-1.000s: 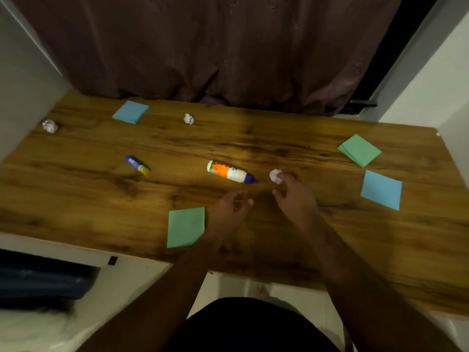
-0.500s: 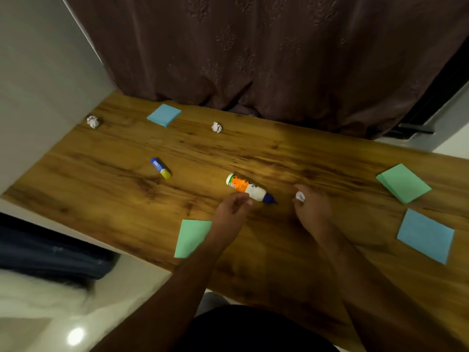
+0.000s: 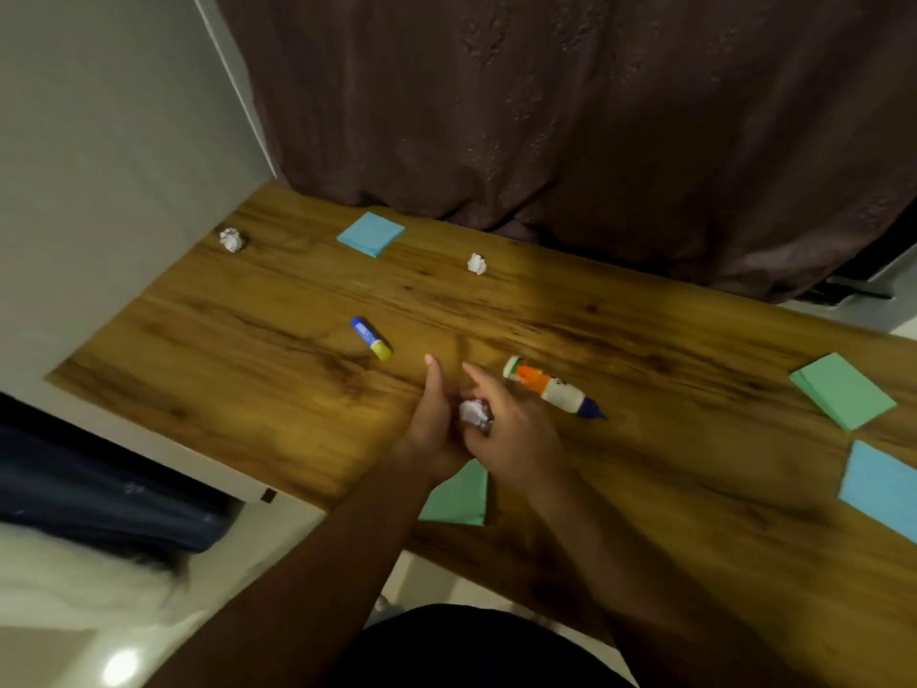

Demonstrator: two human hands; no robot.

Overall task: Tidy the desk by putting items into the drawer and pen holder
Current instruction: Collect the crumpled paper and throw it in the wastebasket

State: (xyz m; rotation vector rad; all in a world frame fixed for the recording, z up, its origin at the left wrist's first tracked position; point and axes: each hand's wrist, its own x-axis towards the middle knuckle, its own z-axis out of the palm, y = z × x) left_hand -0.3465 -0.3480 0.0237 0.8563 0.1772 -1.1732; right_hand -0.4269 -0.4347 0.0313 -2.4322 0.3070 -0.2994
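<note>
Both hands met over the surface (image 3: 645,489) — right hand (image 3: 516,434) fingers (image 3: 479,384) pinched a paper ball (image 3: 474,412) against the left hand (image 3: 436,424), likely passing it.

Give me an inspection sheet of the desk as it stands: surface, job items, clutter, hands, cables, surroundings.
Surface: wooden desk, items scattered on it.
Job's things: glue bottle lying on its side; glue stick lying flat; two blue sticky-note pads; two green pads, the near one partly under the arms. Drawer and pen holder: not seen.
Clutter: paper balls at far left and far middle; a third held between the hands.
Hands: right hand grips the third ball; left hand beside it, touching.
Cables: nothing seen.
Surroundings: dark curtain behind, pale wall at left.
</note>
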